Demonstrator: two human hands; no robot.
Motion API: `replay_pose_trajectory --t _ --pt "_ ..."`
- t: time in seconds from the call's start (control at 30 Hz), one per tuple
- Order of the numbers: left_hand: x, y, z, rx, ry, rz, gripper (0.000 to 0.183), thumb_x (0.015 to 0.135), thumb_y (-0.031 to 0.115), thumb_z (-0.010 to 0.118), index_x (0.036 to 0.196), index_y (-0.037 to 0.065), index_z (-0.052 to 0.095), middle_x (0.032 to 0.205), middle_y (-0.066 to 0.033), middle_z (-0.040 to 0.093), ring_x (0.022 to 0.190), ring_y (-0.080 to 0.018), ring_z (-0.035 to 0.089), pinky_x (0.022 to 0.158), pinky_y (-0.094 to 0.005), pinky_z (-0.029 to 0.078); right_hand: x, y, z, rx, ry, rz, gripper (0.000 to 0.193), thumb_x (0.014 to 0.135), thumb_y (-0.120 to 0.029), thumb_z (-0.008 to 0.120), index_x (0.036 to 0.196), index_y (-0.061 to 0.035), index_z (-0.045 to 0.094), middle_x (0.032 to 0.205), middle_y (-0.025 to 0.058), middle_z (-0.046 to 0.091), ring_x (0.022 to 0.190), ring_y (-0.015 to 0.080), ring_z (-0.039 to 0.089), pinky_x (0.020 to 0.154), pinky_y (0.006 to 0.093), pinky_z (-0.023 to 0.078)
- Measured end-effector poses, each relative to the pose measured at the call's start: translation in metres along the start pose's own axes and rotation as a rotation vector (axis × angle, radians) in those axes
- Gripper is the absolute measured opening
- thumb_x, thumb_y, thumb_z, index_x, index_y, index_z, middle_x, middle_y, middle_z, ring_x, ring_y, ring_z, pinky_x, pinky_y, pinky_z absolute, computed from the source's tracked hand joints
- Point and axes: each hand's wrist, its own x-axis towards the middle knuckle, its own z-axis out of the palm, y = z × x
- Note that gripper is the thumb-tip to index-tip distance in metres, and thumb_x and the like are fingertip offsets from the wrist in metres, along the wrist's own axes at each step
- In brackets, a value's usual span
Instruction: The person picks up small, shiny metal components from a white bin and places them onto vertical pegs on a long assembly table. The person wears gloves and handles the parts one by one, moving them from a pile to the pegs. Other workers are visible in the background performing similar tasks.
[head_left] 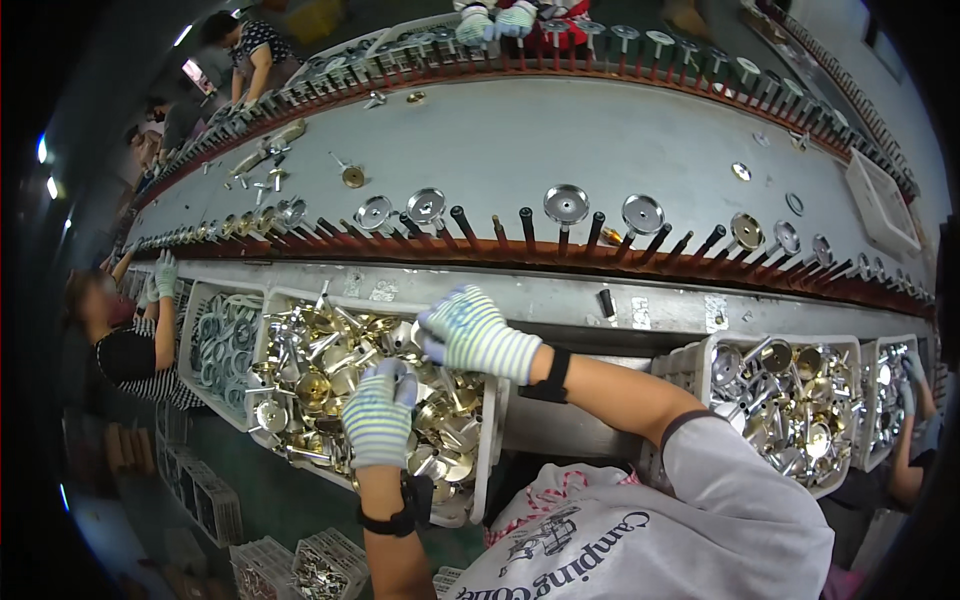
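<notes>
At eight o'clock, the left hand (379, 420) bends over loose metal parts (314, 386) in a white crate (489, 440); the right hand (470, 332) curls at the crate's one-o'clock side (whether either grips anything, I cannot tell). Toward twelve, dark rods (528, 232) edge the grey surface (500, 140).

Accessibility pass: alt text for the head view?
A person's striped-gloved left hand and right hand are over a white crate of silver and gold metal parts; beyond it, upright pegs, some bearing discs, line a long grey bench.
</notes>
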Motion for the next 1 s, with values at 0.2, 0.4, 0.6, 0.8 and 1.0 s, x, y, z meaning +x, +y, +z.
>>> replay_pose_trajectory --t 0.2,0.4,0.6,0.8,1.0 --pt "-0.020 -0.062 -0.078 -1.255 0.267 -0.341 0.026 0.086 0.028 0.068 0.103 0.010 0.060 0.076 0.0004 0.060 0.060 -0.0064 0.057 0.050 -0.0168 0.042 -0.009 0.025 -0.004 1.369 0.261 0.443 0.026 0.088 -0.019 0.061 0.106 -0.0003 0.062 0.098 0.0116 0.068 0.089 0.0222 0.066 0.077 0.0358 0.053" --pt "-0.012 -0.169 -0.163 -2.354 -0.089 -0.128 0.033 0.094 0.014 0.059 0.123 0.001 0.052 0.110 -0.0044 0.060 0.090 -0.0099 0.058 0.072 -0.0219 0.050 0.018 0.020 -0.040 1.886 0.231 0.373 0.038 0.084 -0.009 0.067 0.119 -0.0009 0.054 0.107 0.0087 0.064 0.098 0.0197 0.063 0.089 0.0350 0.052" --pt "0.072 -0.280 -0.234 -1.751 0.071 0.055 0.043 0.093 0.014 0.058 0.133 0.002 0.047 0.132 -0.0136 0.053 0.121 -0.0274 0.052 0.105 -0.0393 0.045 0.089 0.029 -0.067 1.248 0.297 0.439 0.032 0.088 -0.021 0.065 0.117 -0.0090 0.058 0.103 0.0051 0.067 0.093 0.0147 0.063 0.081 0.0293 0.051" --pt "0.225 -0.417 -0.171 -1.559 -0.100 -0.009 0.034 0.089 0.014 0.066 0.120 0.011 0.055 0.121 -0.0090 0.060 0.106 -0.0213 0.061 0.090 -0.0355 0.053 0.189 0.026 -0.011 0.738 0.514 0.608 0.026 0.083 -0.022 0.069 0.107 -0.0097 0.066 0.092 0.0018 0.069 0.078 0.0112 0.061 0.070 0.0288 0.049" --pt "0.341 -0.407 -0.062 -1.431 -0.167 0.007 0.034 0.088 0.012 0.065 0.120 0.009 0.053 0.117 -0.0085 0.062 0.107 -0.0220 0.060 0.090 -0.0352 0.052 0.224 0.093 0.086 0.255 0.759 0.904 0.030 0.083 -0.027 0.060 0.105 -0.0076 0.065 0.089 0.0181 0.068 0.086 0.0352 0.064 0.076 0.0404 0.050"
